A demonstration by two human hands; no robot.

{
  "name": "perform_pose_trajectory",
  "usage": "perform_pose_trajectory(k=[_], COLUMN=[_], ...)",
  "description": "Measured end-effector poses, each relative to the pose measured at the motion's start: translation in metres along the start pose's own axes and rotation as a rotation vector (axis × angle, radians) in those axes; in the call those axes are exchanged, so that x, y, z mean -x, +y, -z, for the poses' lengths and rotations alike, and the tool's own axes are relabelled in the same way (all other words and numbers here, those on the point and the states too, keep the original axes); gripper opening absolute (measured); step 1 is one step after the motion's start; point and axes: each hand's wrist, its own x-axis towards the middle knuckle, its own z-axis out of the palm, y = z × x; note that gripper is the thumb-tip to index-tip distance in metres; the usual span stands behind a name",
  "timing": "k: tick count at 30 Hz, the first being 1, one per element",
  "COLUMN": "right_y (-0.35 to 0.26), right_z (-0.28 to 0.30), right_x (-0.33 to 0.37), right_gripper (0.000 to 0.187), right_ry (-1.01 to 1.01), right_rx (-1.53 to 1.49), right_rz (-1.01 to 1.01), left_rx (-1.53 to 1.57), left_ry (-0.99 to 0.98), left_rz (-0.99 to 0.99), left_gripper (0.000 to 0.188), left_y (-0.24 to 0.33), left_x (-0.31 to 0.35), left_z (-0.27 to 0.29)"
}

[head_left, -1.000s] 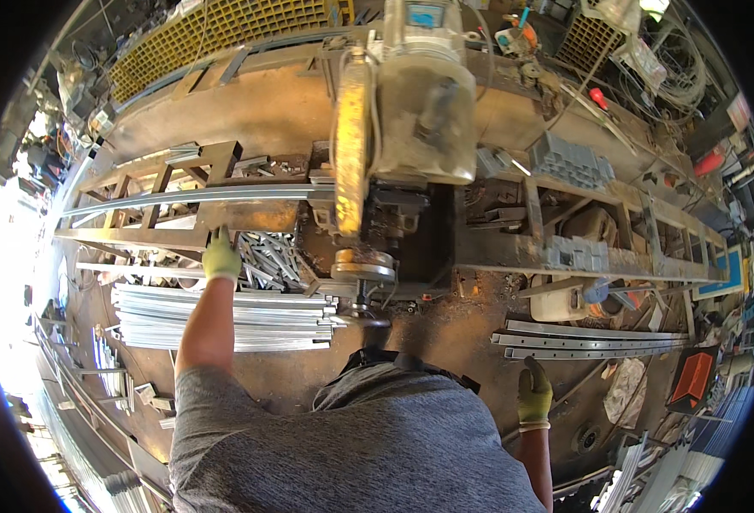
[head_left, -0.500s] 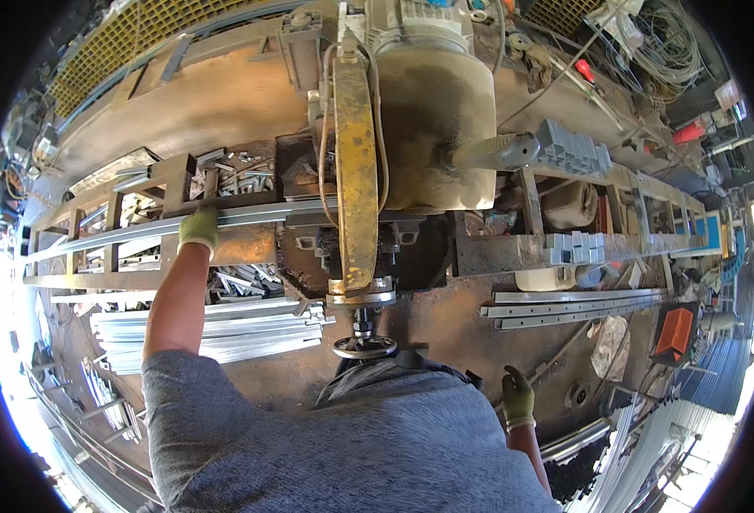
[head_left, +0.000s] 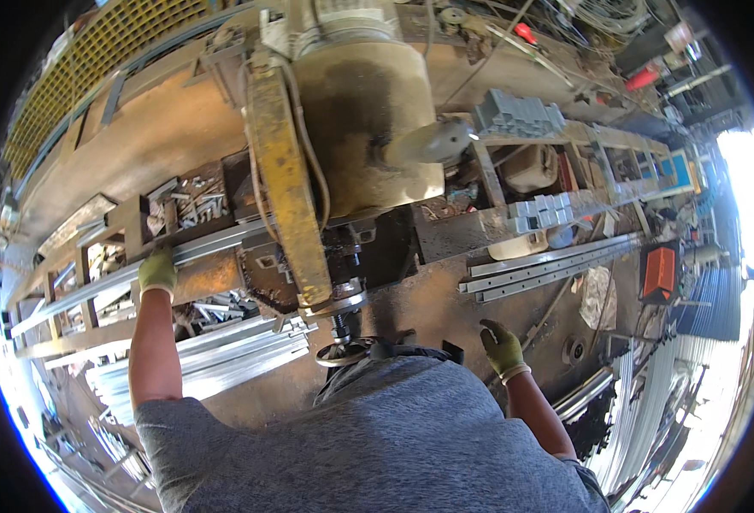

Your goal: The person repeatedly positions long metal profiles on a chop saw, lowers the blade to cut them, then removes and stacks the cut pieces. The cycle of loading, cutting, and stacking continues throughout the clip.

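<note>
My left hand [head_left: 157, 272], in a yellow-green glove, is closed over a long silver metal bar [head_left: 215, 242]. The bar lies along a steel rack frame, and its right end runs in under a machine's worn yellow arm [head_left: 283, 179]. Away from the machine, low on the right, my gloved right hand [head_left: 503, 349] hangs in the air with nothing in it, its fingers apart. In front of my body, a round handwheel [head_left: 343, 352] sits on a threaded shaft below the yellow arm.
Beside the arm stands a big beige drum-shaped housing [head_left: 360, 111]. Short cut tube pieces [head_left: 531, 212] rest on the right rack, and more lie stacked behind them. Long silver bars [head_left: 206, 363] lie at lower left; perforated bars [head_left: 556, 267] lie at right.
The view has swung, so the machine appears further left and tilted. My right hand has risen and come forward. My left hand stays on the bar.
</note>
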Motion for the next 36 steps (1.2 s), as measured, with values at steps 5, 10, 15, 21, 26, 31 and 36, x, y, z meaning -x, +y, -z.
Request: perform_pose_trajectory(k=[5,10,15,21,26,31,36], right_y=[0.035,0.052,0.076,0.151,0.232,0.322,0.44], right_z=[-0.008,-0.002,0.016,0.037,0.084,0.133,0.129], right_x=[0.035,0.017,-0.015,-0.073,-0.133,-0.163,-0.144], right_gripper=[0.037,0.045,0.048,0.051,0.051,0.046,0.047], right_ry=[-0.066,-0.182,-0.175,-0.358,-0.353,-0.118,-0.037], right_rx=[0.027,0.033,0.041,0.102,0.151,-0.162,-0.236], right_rz=[-0.176,-0.201,-0.203,-0.213,-0.202,-0.369,-0.567], left_rx=[0.146,1.064,1.304,0.855,0.533,0.223,0.255], left_ry=[0.051,0.753,0.87,0.647,0.613,0.406,0.341], left_rz=[-0.129,-0.22,-0.262,-0.875,-0.568,-0.481,-0.582], left_gripper=[0.072,0.051,0.031,0.037,0.065,0.065,0.056], left_y=[0.082,0.171,0.224,0.462,0.642,0.699,0.752], left_x=[0.006,0.085,0.254,0.301,0.163,0.084,0.077], left_z=[-0.009,0.008,0.083,0.14,0.135,0.143,0.165])
